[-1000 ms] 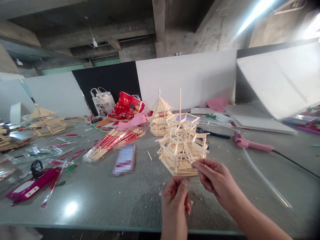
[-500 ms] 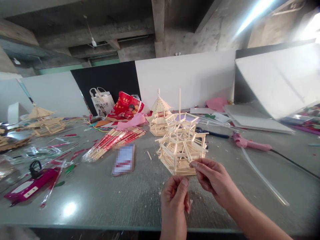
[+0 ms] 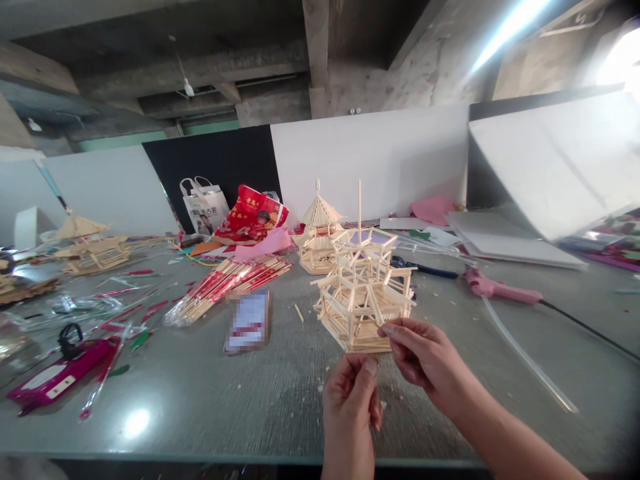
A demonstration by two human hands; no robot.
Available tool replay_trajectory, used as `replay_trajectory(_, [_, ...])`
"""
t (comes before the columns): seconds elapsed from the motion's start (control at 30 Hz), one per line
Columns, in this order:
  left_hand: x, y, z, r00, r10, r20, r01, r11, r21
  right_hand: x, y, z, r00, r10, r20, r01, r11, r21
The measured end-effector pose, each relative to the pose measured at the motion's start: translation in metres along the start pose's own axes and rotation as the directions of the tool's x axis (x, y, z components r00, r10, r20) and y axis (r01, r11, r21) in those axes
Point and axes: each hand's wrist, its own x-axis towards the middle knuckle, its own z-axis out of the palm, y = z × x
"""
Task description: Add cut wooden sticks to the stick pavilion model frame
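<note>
A pavilion model built of thin wooden sticks [image 3: 365,303] stands on the table before me, one tall stick rising from its top. My right hand [image 3: 425,353] is closed in a pinch at the model's near lower edge; whatever lies between thumb and fingertip is too small to name. Just below and to the left, my left hand [image 3: 353,387] is also closed, thumb pressed on the bent forefinger, close to the base. Anything inside it is hidden. Behind stands a second stick pavilion [image 3: 320,220] with a pointed roof.
Left of the model lie a phone [image 3: 249,323], a bundle of sticks in plastic [image 3: 225,287] and a magenta power strip [image 3: 63,373]. A pink glue gun [image 3: 500,288] with a clear glue stick [image 3: 530,360] and cable lies to the right. White boards [image 3: 515,240] are stacked behind it.
Both hands hold nearly the same pose and place. The whole view has shifted very slightly; the models and tools stay where they were.
</note>
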Motion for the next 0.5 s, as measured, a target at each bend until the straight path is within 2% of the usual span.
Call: replay_trajectory(0.5, [0.0020,-0.0035,-0.0019,1.000,0.005,0.009,-0.005,1.000,0.007,-0.0004,-0.0014,0.0023,1.000,-0.021,0.012,0.021,1.000,-0.006])
